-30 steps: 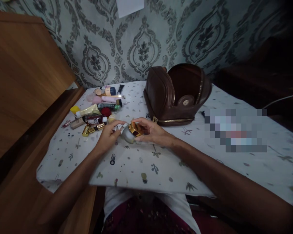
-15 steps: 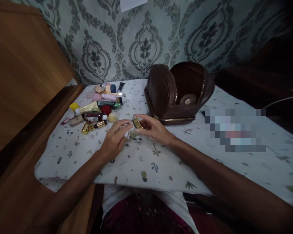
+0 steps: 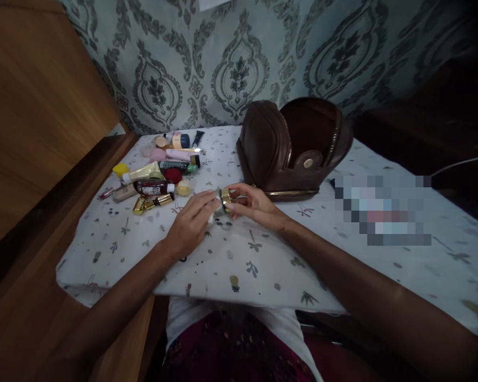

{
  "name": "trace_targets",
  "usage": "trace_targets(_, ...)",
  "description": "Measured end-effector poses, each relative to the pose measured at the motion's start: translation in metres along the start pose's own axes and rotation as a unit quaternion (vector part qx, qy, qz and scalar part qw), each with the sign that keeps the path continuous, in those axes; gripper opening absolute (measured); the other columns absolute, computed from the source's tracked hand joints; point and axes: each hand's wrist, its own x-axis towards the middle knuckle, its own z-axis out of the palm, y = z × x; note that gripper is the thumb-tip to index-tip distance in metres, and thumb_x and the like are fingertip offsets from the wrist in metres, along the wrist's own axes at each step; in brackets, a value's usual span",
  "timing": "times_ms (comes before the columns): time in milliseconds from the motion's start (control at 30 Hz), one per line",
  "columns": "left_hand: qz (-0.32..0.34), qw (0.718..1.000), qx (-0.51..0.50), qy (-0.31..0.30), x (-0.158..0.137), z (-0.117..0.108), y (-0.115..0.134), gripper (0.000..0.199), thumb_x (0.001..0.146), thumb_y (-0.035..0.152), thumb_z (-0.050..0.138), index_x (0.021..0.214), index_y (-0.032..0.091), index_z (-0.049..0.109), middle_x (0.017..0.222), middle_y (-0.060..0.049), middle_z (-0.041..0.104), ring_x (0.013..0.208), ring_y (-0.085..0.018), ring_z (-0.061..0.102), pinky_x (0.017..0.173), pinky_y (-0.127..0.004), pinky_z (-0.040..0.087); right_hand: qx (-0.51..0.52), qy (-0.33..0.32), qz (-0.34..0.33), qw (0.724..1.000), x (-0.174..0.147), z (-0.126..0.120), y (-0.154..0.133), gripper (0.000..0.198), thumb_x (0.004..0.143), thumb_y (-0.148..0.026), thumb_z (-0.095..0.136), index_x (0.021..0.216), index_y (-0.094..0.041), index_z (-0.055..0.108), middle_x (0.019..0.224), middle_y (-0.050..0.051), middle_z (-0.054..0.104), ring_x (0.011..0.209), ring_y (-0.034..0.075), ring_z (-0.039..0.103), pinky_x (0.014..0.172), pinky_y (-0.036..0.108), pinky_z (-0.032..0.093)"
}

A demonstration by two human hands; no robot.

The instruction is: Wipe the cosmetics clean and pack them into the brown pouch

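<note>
Your right hand (image 3: 259,206) holds a gold-lidded round jar (image 3: 225,198), front-left of the brown leather bag (image 3: 265,148); left hand (image 3: 190,220), grip unclear, now covers more jar, likely bracing.

The jar (image 3: 224,202) is located at the centre of the frame, tilted, with its glossy gold lid (image 3: 227,197) facing right. The pale body is largely concealed. A white wipe (image 3: 211,218), mostly hidden, is positioned at lower left.

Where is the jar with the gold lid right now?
In the head view, the jar is near the middle, between the left hand and the right hand, in front and left of the brown bag.
</note>
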Motion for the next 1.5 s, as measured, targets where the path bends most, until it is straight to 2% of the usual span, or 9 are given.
trace_targets(233,0.065,0.995,0.074,-0.010,0.001,0.003,0.003,0.033,0.097,0.008,0.046,0.128,0.013,0.054,0.122,-0.017,0.067,0.131,-0.027,0.054,0.098,-0.044,0.054,0.024,0.057,0.031,0.998,-0.001,0.007,-0.002,0.048,0.066,-0.044,0.085,0.100,-0.018,0.063,0.075,-0.001,0.066,0.058,0.014,0.067,0.056,0.027,0.057)
trace_targets(467,0.155,0.972,0.174,-0.019,0.009,-0.008,0.009,0.025,0.097,0.009,0.051,0.120,0.009,0.060,0.122,-0.014,0.070,0.129,-0.024,0.057,0.092,-0.035,0.050,0.207,0.060,0.078,0.973,-0.005,0.020,-0.007,0.044,0.060,-0.048,0.087,0.082,-0.017,0.064,0.066,-0.002,0.067,0.057,0.012,0.064,0.051,0.021,0.054)
trace_targets(733,0.178,0.971,0.159,-0.008,0.011,-0.010,0.012,0.025,0.095,0.008,0.053,0.117,0.012,0.063,0.122,-0.011,0.071,0.134,-0.018,0.052,0.112,-0.034,0.038,0.379,0.040,0.178,0.907,-0.005,0.022,-0.013,0.023,0.087,-0.036,0.065,0.075,-0.017,0.062,0.063,-0.001,0.065,0.055,0.009,0.059,0.052,0.017,0.051)
trace_targets(900,0.186,0.975,0.118,0.023,0.012,-0.012,0.015,0.026,0.089,0.006,0.062,0.114,0.014,0.063,0.113,-0.010,0.072,0.121,-0.020,0.062,0.101,-0.034,0.053,0.425,-0.007,0.202,0.882,-0.008,0.023,-0.019,0.021,0.089,-0.034,0.062,0.076,-0.018,0.061,0.062,-0.001,0.062,0.052,0.010,0.056,0.050,0.019,0.051)
trace_targets(1067,0.155,0.983,0.068,0.073,0.014,-0.015,0.019,0.026,0.083,0.006,0.069,0.105,0.019,0.064,0.104,-0.005,0.064,0.113,-0.020,0.063,0.096,-0.033,0.058,0.439,-0.064,0.199,0.874,-0.010,0.022,-0.018,0.026,0.087,-0.040,0.061,0.075,-0.016,0.060,0.056,-0.001,0.059,0.045,0.009,0.048,0.039,0.016,0.040)
trace_targets(1167,0.121,0.984,0.071,0.113,0.015,-0.016,0.021,0.021,0.086,0.007,0.064,0.104,0.019,0.063,0.104,-0.005,0.059,0.113,-0.019,0.060,0.093,-0.031,0.057,0.426,-0.094,0.193,0.879,-0.010,0.020,-0.017,0.032,0.086,-0.045,0.060,0.074,-0.016,0.059,0.058,0.000,0.061,0.041,0.006,0.040,0.035,0.014,0.032)
trace_targets(1267,0.059,0.987,0.041,0.141,0.015,-0.016,0.023,0.022,0.089,0.005,0.056,0.107,0.017,0.058,0.107,-0.007,0.054,0.114,-0.020,0.057,0.096,-0.037,0.054,0.396,-0.117,0.190,0.891,-0.011,0.018,-0.017,0.036,0.085,-0.050,0.057,0.080,-0.015,0.061,0.068,0.006,0.067,0.043,0.006,0.039,0.035,0.015,0.032)
trace_targets(1400,-0.026,0.990,-0.036,0.136,0.015,-0.018,0.023,0.022,0.090,0.008,0.052,0.109,0.020,0.052,0.110,-0.009,0.057,0.113,-0.022,0.059,0.095,-0.041,0.051,0.378,-0.090,0.188,0.902,-0.010,0.017,-0.018,0.033,0.083,-0.049,0.060,0.079,-0.017,0.058,0.062,0.004,0.063,0.049,0.008,0.047,0.038,0.013,0.035)
trace_targets(1500,-0.076,0.986,-0.090,0.119,0.013,-0.018,0.022,0.019,0.091,0.012,0.053,0.108,0.021,0.051,0.109,-0.008,0.061,0.109,-0.021,0.060,0.092,-0.038,0.051,0.378,-0.061,0.175,0.907,-0.008,0.017,-0.019,0.029,0.080,-0.045,0.066,0.076,-0.019,0.054,0.052,-0.003,0.053,0.043,0.006,0.042,0.037,0.012,0.035)
